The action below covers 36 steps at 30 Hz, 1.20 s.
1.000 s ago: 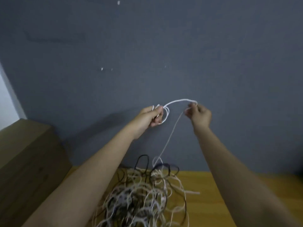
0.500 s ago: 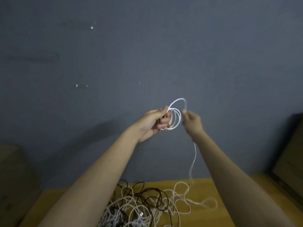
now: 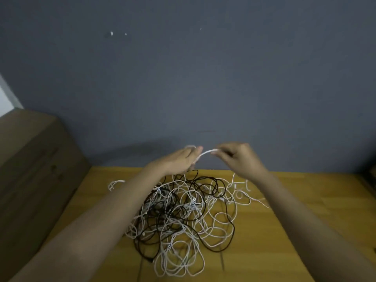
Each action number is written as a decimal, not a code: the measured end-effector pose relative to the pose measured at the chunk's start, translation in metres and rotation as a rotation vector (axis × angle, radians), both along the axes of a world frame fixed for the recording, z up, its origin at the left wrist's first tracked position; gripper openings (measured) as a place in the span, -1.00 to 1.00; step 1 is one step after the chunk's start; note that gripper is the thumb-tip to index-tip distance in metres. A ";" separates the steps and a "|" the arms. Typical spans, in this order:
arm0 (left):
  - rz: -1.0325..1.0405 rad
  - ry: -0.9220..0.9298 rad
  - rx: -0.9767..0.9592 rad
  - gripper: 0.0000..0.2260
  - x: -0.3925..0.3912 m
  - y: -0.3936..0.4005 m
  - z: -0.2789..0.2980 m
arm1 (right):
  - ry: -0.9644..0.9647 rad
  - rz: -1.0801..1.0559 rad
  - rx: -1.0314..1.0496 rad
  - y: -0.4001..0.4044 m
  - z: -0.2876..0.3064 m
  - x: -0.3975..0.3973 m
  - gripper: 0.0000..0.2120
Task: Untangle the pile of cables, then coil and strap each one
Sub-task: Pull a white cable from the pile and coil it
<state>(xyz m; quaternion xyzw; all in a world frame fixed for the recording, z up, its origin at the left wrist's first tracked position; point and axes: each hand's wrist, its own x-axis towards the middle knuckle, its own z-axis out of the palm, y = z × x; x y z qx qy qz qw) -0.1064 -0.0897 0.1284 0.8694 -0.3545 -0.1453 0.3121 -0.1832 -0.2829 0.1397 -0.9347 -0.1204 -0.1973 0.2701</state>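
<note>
Head view: we're lowering both hands w/ the white cable point(image 3: 204, 153) between them, whereas half a sec ago we were holding them up high against the grey wall point(image 3: 203, 78) w/ a strand trailing down to the table. That trailing strand isn't showing any more, so we're judging the cable is mostly gathered in and the coil is nearing done; strapping is still ahead, and no strap is showing in view. Our left hand point(image 3: 179, 161) is curling its fingers round the bunched loops, a bit of white peeking over the knuckles, though blur is hiding how many turns are in there. Our right hand point(image 3: 239, 157) is pinching the cable's free stretch btwn thumb and fingertips, just beside the left, w/ a short arc of cable bridging the two. Both forearms are reaching fwd and converging, hands hovering above the far edge of the wooden table point(image 3: 295, 200), close to the wall. The pile of cables point(image 3: 183, 216) is lying below and nearer to us, white and black strands still knotted together, so most of the untangling is still left. A brown box point(image 3: 30, 169) is sitting at left.
</note>
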 end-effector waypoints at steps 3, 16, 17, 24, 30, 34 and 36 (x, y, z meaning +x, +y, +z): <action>-0.018 0.263 -0.239 -0.43 -0.023 0.008 -0.003 | 0.070 0.004 0.194 -0.011 0.002 0.018 -0.85; 0.213 0.054 -0.394 -0.70 -0.011 0.005 -0.021 | 0.288 0.131 -0.151 0.058 -0.091 -0.025 -0.71; 0.178 0.057 -0.268 -0.66 -0.011 0.010 -0.029 | 0.189 0.143 -0.188 0.058 -0.084 -0.028 -0.73; 0.034 0.169 -0.229 -0.45 -0.045 0.032 -0.042 | 0.135 -0.004 0.340 0.011 -0.026 -0.016 -0.87; -0.043 0.633 -0.738 -0.55 -0.064 0.033 -0.020 | 0.368 -0.045 0.822 0.037 -0.069 -0.002 -0.82; 0.055 0.499 -0.930 -0.65 -0.044 0.022 -0.022 | 0.525 0.081 0.479 0.074 -0.114 -0.016 -0.75; 0.224 0.308 -0.788 -0.71 -0.031 0.018 -0.033 | 0.493 0.169 0.220 0.087 -0.122 -0.024 -0.77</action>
